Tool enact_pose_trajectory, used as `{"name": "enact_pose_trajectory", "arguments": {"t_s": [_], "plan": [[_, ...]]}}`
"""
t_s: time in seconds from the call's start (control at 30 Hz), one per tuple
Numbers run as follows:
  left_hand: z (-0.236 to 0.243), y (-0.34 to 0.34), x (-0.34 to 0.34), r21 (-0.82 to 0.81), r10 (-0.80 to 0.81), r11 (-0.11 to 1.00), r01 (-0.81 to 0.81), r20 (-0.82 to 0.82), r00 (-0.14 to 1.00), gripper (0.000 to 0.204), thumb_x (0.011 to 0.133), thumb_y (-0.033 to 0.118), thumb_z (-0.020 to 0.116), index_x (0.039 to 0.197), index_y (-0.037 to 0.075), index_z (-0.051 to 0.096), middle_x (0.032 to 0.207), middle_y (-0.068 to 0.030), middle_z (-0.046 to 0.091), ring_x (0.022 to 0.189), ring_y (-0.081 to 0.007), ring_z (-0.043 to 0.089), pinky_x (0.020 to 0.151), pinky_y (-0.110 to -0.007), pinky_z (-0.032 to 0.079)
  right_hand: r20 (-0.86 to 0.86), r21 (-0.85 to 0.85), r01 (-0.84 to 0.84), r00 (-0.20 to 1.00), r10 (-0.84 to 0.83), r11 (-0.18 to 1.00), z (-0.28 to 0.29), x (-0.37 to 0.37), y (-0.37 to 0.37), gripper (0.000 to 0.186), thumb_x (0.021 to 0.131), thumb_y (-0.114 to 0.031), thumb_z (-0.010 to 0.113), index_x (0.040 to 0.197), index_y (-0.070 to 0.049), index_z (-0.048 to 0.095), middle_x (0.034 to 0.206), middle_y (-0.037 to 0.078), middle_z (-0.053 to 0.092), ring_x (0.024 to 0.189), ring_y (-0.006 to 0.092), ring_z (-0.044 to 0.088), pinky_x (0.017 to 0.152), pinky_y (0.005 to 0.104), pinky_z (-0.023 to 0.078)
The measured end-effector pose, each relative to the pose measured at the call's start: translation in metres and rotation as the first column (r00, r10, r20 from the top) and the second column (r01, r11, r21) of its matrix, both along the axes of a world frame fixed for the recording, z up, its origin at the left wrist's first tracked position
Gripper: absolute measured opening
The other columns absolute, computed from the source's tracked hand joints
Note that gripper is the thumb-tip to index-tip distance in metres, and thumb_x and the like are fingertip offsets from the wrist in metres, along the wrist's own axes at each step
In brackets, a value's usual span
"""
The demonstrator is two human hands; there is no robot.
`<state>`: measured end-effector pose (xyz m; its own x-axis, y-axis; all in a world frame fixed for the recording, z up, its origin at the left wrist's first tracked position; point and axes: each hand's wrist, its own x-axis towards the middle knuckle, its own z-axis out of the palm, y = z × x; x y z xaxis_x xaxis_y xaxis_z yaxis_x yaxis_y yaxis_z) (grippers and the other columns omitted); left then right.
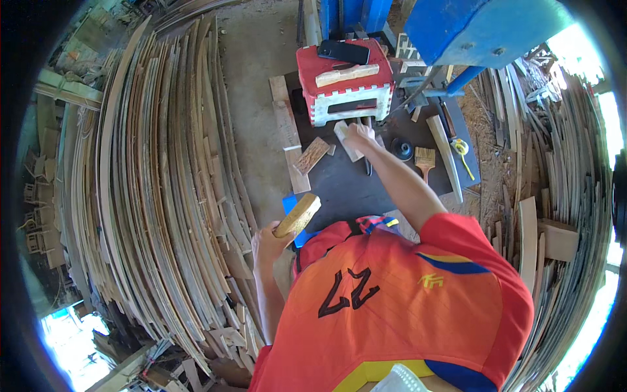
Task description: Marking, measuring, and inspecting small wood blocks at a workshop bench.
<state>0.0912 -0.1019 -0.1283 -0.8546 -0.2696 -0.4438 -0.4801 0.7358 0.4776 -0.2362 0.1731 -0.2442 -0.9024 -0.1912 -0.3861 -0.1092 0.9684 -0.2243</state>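
Meanwhile, left hand (266,240) grips a wood block (297,216), elbow bent; right hand (360,134) outstretched, clasping a pale wood piece (346,140).

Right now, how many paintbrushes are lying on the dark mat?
1: a wooden-handled paintbrush lies on the dark mat, right of the person's outstretched right arm. Others may be hidden under the arm.

Red and white plastic stool (346,83), just beyond the right hand; dark phone (343,51) and wooden block (347,74) on top. Paintbrush (425,159) and yellow-handled tool (462,151), right of that hand. Stack of long curved wooden strips (163,170), left of the left hand. Blue machine frame (480,29), far right.
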Motion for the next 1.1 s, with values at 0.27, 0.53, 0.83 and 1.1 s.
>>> {"name": "enact_pose_trajectory", "arguments": {"t_s": [0.27, 0.53, 0.83, 1.1], "plan": [[0.010, 0.007, 0.054, 0.134, 0.140, 0.982, -0.134, -0.034, 0.990, 0.049, 0.076, 0.043, 0.087, 0.110, 0.009, 0.078, 0.092, -0.0161, 0.076, 0.085, -0.0333, 0.074, 0.079, -0.043, 0.056, -0.244, -0.036, -0.240, 0.943, 0.224, 0.970, 0.038, 0.053, -0.040, 0.071, 0.080, -0.045, 0.082, 0.132, -0.001, 0.063, 0.133, 0.023, 0.064, 0.127, 0.0382, 0.059, 0.108, 0.0510, 0.046], [0.034, 0.047, -0.045, -0.049, -0.312, 0.950, 0.309, -0.214, 0.926, 0.057, 0.073, 0.042, 0.088, 0.119, 0.010, 0.074, 0.107, -0.0202, 0.075, 0.099, -0.0393, 0.072, 0.086, -0.048, 0.056, -0.434, -0.479, -0.764, 0.634, 0.640, 0.432, 0.073, 0.197, -0.028, 0.060, 0.075, -0.040, 0.084, 0.124, -0.010, 0.065, 0.115, 0.016, 0.068, 0.117, 0.0353, 0.063, 0.099, 0.0502, 0.050], [-0.082, 0.074, -0.102, 0.131, -0.411, 0.850, 0.510, -0.440, 0.799, 0.052, 0.074, 0.031, 0.092, 0.115, 0.007, 0.070, 0.106, -0.0171, 0.075, 0.098, -0.0358, 0.072, 0.083, -0.045, 0.057, -0.262, -0.289, -0.406, 0.905, 0.337, 0.867, 0.019, 0.185, 0.077, 0.055, 0.067, -0.029, 0.087, 0.113, -0.013, 0.063, 0.108, 0.009, 0.066, 0.113, 0.0301, 0.063, 0.094, 0.0479, 0.048], [-0.133, 0.137, -0.099, 0.042, -0.412, 0.862, 0.505, -0.520, 0.748, 0.050, 0.078, 0.037, 0.088, 0.116, 0.010, 0.071, 0.106, -0.0109, 0.074, 0.093, -0.0324, 0.071, 0.080, -0.044, 0.057, -0.376, -0.194, -0.174, 0.922, 0.091, 0.965, -0.045, 0.208, 0.122, 0.043, 0.071, -0.020, 0.078, 0.112, -0.015, 0.064, 0.106, 0.009, 0.060, 0.109, 0.0296, 0.060, 0.089, 0.0471, 0.048]]}}
